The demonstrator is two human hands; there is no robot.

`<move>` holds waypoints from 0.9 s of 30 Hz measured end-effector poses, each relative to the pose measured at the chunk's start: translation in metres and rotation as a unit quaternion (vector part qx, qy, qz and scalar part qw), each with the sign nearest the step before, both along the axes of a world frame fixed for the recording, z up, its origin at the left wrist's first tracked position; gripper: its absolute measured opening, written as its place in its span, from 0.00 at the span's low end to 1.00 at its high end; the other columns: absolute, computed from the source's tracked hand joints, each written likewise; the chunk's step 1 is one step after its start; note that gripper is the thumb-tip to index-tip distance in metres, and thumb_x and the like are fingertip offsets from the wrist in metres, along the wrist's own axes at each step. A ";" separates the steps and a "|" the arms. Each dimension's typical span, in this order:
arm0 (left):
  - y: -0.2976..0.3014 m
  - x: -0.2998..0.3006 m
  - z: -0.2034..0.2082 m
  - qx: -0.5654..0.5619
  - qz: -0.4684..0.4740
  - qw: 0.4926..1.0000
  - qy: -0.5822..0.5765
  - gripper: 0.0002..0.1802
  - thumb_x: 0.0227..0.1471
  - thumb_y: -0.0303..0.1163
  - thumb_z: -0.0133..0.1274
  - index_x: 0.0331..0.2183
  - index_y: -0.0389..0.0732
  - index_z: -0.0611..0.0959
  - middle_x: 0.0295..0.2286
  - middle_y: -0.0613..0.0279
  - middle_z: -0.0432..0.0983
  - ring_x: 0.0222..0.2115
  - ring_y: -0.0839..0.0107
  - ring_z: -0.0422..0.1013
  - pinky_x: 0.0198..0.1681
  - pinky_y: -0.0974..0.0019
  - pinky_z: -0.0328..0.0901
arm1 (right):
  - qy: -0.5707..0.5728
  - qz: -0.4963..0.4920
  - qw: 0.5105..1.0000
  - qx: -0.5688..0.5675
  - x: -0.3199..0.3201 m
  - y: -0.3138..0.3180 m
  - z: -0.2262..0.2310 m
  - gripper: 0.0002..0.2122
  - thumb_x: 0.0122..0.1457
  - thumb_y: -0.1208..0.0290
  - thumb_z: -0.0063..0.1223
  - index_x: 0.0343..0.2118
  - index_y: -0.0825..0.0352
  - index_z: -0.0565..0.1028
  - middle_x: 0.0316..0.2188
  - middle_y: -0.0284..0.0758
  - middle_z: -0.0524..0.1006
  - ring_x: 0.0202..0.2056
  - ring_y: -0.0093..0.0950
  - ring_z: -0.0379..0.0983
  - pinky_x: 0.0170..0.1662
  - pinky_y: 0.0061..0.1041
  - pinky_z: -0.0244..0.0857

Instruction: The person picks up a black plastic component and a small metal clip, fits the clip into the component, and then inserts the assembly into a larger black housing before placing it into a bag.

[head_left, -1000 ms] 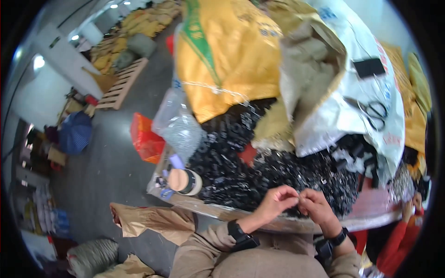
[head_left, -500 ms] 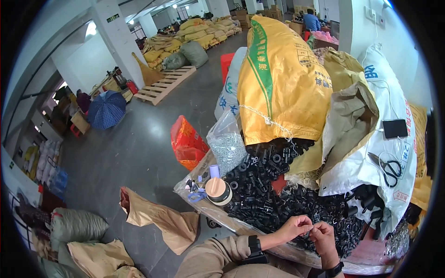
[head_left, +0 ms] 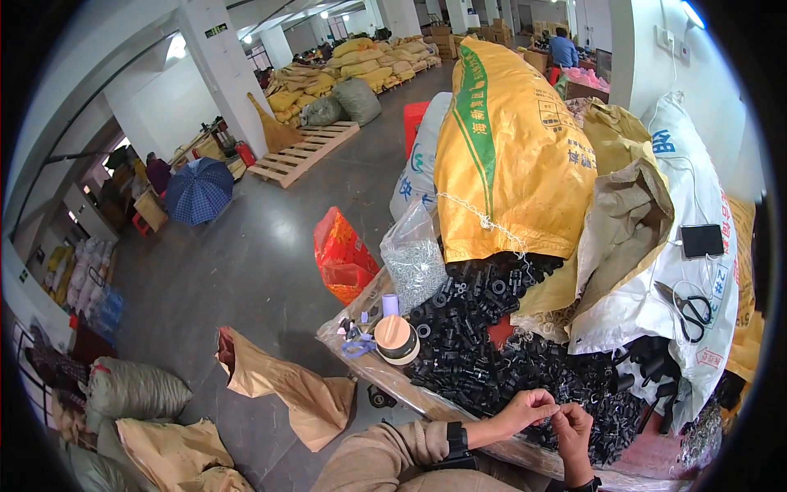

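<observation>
Both hands meet low in the head view, just over the near edge of a heap of small black plastic parts [head_left: 508, 344] that spreads across a worktable [head_left: 385, 381] covered in clear film. The left hand [head_left: 529, 407] comes in from a tan sleeve with a dark watch [head_left: 456, 438] at the wrist; its fingers are curled in narrow, thumb against fingertips, pinching something too small to make out — most likely one of the black parts, judging by how close the heap lies. The right hand [head_left: 574, 426] rises from below with the wrist bent back, its fingertips also drawn together and almost touching those of the left, so the two seem to work on the same small piece between them; whether the right hand grips it as well cannot be told. Holding the work right above the pile would keep fresh parts within easy reach. At the table's left end a roll of tape [head_left: 397, 339] stands by a clear bag of pale small pieces [head_left: 414, 262], handy but out of the way of the hands. Behind the heap lean a full yellow sack [head_left: 508, 148], a crumpled brown paper sack [head_left: 623, 221] and a white woven sack [head_left: 680, 271] — on the white one lie a phone [head_left: 702, 240] and scissors [head_left: 693, 310], well apart from the hands. A brown paper bag [head_left: 287, 385] lies on the floor beside the table.
</observation>
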State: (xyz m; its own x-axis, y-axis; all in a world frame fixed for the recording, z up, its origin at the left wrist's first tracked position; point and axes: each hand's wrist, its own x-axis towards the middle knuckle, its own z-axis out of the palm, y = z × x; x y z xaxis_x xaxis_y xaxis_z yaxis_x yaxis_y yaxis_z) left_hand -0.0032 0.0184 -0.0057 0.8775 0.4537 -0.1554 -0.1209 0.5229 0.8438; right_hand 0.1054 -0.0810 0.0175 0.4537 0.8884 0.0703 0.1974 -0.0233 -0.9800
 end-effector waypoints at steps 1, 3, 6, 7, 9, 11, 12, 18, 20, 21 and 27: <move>0.000 0.000 0.000 0.010 -0.001 1.000 0.000 0.07 0.46 0.32 0.50 0.25 0.39 0.72 0.19 0.74 0.64 0.18 0.86 0.57 0.20 0.82 0.53 | 0.070 0.001 0.998 -0.005 -0.001 0.000 0.001 0.06 0.50 0.75 0.49 0.19 0.67 0.67 0.13 0.26 0.66 0.13 0.15 0.57 0.16 0.12 0.50; 0.000 -0.001 0.001 0.022 0.000 1.000 -0.001 0.07 0.46 0.32 0.50 0.25 0.39 0.72 0.19 0.74 0.64 0.18 0.86 0.57 0.20 0.82 0.53 | 0.208 0.004 0.978 -0.016 -0.002 0.000 0.003 0.05 0.50 0.75 0.48 0.20 0.67 0.68 0.13 0.27 0.66 0.13 0.15 0.57 0.16 0.12 0.50; -0.002 0.000 0.004 0.046 0.014 0.999 -0.002 0.08 0.46 0.33 0.51 0.25 0.39 0.72 0.19 0.74 0.65 0.18 0.87 0.57 0.20 0.82 0.53 | 0.289 0.004 0.957 -0.007 0.000 0.000 -0.003 0.05 0.50 0.74 0.48 0.21 0.68 0.69 0.15 0.28 0.67 0.14 0.15 0.59 0.17 0.12 0.52; -0.002 0.000 0.005 0.047 0.016 0.999 -0.003 0.08 0.46 0.33 0.51 0.25 0.39 0.72 0.19 0.74 0.65 0.18 0.87 0.57 0.20 0.82 0.53 | 0.329 0.003 0.944 -0.004 0.000 0.000 -0.004 0.04 0.50 0.74 0.48 0.22 0.68 0.69 0.15 0.29 0.68 0.14 0.16 0.60 0.17 0.12 0.53; -0.002 0.003 0.005 0.049 0.031 0.998 -0.011 0.08 0.46 0.33 0.51 0.25 0.39 0.73 0.19 0.74 0.65 0.19 0.87 0.57 0.20 0.82 0.53 | 0.351 -0.001 0.936 0.000 0.000 0.001 -0.005 0.04 0.50 0.74 0.48 0.23 0.68 0.69 0.15 0.29 0.68 0.14 0.16 0.60 0.17 0.11 0.53; -0.002 0.004 0.005 0.050 0.041 0.998 -0.015 0.08 0.46 0.33 0.51 0.24 0.39 0.73 0.19 0.74 0.65 0.19 0.87 0.57 0.20 0.82 0.53 | 0.398 -0.013 0.917 0.007 -0.002 0.003 -0.004 0.04 0.50 0.75 0.49 0.24 0.68 0.68 0.15 0.28 0.68 0.14 0.15 0.60 0.18 0.11 0.53; -0.002 0.004 0.005 0.064 0.048 0.997 -0.015 0.08 0.46 0.33 0.51 0.24 0.39 0.73 0.19 0.74 0.65 0.19 0.87 0.57 0.20 0.82 0.53 | 0.398 -0.010 0.917 0.007 -0.003 0.003 -0.004 0.04 0.50 0.75 0.49 0.24 0.68 0.68 0.15 0.28 0.68 0.14 0.15 0.60 0.18 0.11 0.53; -0.003 -0.001 0.004 0.105 0.062 0.992 0.012 0.08 0.46 0.33 0.51 0.24 0.38 0.72 0.19 0.74 0.65 0.21 0.87 0.58 0.22 0.82 0.54 | 0.264 -0.024 0.964 0.014 -0.007 0.004 -0.010 0.04 0.50 0.75 0.48 0.24 0.67 0.66 0.14 0.26 0.65 0.14 0.14 0.58 0.17 0.11 0.51; -0.007 -0.004 0.004 0.108 0.065 0.992 0.017 0.08 0.46 0.32 0.51 0.24 0.38 0.72 0.19 0.74 0.65 0.21 0.87 0.58 0.22 0.81 0.55 | 0.198 -0.023 0.980 0.012 -0.008 0.002 -0.012 0.04 0.50 0.75 0.47 0.23 0.66 0.66 0.14 0.26 0.64 0.14 0.14 0.57 0.17 0.11 0.51; -0.009 -0.003 0.003 0.108 0.063 0.992 0.018 0.07 0.45 0.32 0.51 0.25 0.38 0.72 0.19 0.74 0.65 0.21 0.86 0.58 0.22 0.81 0.55 | 0.159 -0.034 0.987 0.015 -0.007 0.000 -0.010 0.04 0.50 0.75 0.47 0.23 0.66 0.66 0.14 0.26 0.64 0.14 0.13 0.57 0.17 0.11 0.50; 0.003 0.010 -0.010 0.205 0.118 0.970 0.050 0.06 0.42 0.27 0.51 0.26 0.38 0.72 0.20 0.71 0.66 0.21 0.84 0.61 0.24 0.79 0.59 | 0.133 -0.093 0.987 0.009 0.010 -0.008 -0.005 0.04 0.52 0.75 0.43 0.23 0.67 0.65 0.14 0.24 0.62 0.16 0.12 0.57 0.18 0.11 0.50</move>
State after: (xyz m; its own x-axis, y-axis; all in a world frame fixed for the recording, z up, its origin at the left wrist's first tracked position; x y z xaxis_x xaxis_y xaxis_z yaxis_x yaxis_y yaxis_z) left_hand 0.0063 0.0218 -0.0156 0.7312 0.6821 0.0029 -0.1041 0.1074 0.9888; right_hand 0.1151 -0.0893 0.0128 0.6127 0.7882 -0.0586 -0.0726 -0.0177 -0.9972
